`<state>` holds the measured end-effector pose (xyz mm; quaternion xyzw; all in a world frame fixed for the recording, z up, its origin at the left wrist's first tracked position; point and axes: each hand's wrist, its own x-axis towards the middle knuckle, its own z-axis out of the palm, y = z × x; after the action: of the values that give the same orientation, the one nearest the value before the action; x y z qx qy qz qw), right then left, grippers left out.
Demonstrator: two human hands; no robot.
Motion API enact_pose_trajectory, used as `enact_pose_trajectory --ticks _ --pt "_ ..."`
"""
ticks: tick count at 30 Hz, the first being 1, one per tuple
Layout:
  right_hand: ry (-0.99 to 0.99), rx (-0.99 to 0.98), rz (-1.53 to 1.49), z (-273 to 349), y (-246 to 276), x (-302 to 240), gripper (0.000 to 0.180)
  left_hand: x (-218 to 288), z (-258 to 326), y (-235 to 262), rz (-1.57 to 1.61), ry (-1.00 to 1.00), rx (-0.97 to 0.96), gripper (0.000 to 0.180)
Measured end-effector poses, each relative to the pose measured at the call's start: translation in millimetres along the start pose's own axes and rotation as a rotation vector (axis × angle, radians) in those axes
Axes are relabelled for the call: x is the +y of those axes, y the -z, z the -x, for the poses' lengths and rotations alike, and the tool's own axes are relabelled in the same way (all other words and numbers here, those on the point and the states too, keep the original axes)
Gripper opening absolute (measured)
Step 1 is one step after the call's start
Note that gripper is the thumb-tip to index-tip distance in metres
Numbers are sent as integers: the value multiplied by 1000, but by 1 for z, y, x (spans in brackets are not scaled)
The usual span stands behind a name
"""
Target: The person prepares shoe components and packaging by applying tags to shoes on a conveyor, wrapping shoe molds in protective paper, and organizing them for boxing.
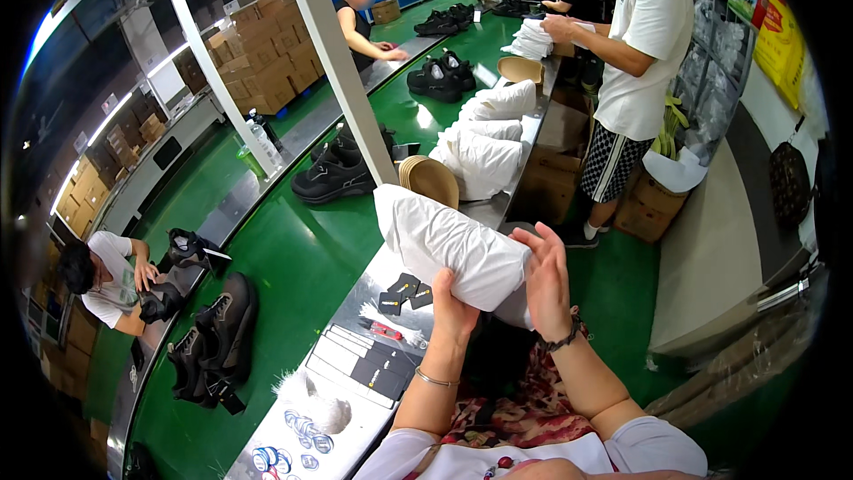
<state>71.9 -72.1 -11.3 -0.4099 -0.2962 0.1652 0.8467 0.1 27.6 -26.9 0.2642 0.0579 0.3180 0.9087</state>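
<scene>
A white paper-wrapped bundle (458, 244) is held up in front of me, above the near edge of the workbench. My left hand (453, 309) grips it from below, thumb pressed on its near side. Against the bundle's right end lies my right hand (549, 286), open, its fingers stretched out and apart. What the paper encloses is hidden. Beneath the bundle on the bench are small black tags (404, 292), a red-handled cutting tool (382, 329), white strings, and black-and-white cards (373, 364).
More white bundles (480, 156) and brown moulded inserts (429, 180) sit ahead. Black shoes (333, 169) stand along the green belt (302, 258). A metal post (338, 53) rises beyond the bench. Co-workers work at left, far side and right; one handles white paper (533, 36).
</scene>
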Motion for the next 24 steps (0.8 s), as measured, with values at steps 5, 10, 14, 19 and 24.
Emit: enact_pose_trajectory --ticks 5,10,14,19,24 --pt "196 68 295 5 -10 11 87 -32 -8 2 -187 -66 3 72" --pt "255 147 423 -4 3 -6 81 -17 -11 16 -769 -454 53 67" --pt "761 -173 1074 -20 36 -53 73 30 -3 -21 -1515 -1099 192 48" --pt "1110 -749 1072 -36 30 -75 64 39 -26 0 -775 -312 79 37" --pt "731 -529 972 -37 52 -63 74 43 -35 -29 -209 195 69 35"
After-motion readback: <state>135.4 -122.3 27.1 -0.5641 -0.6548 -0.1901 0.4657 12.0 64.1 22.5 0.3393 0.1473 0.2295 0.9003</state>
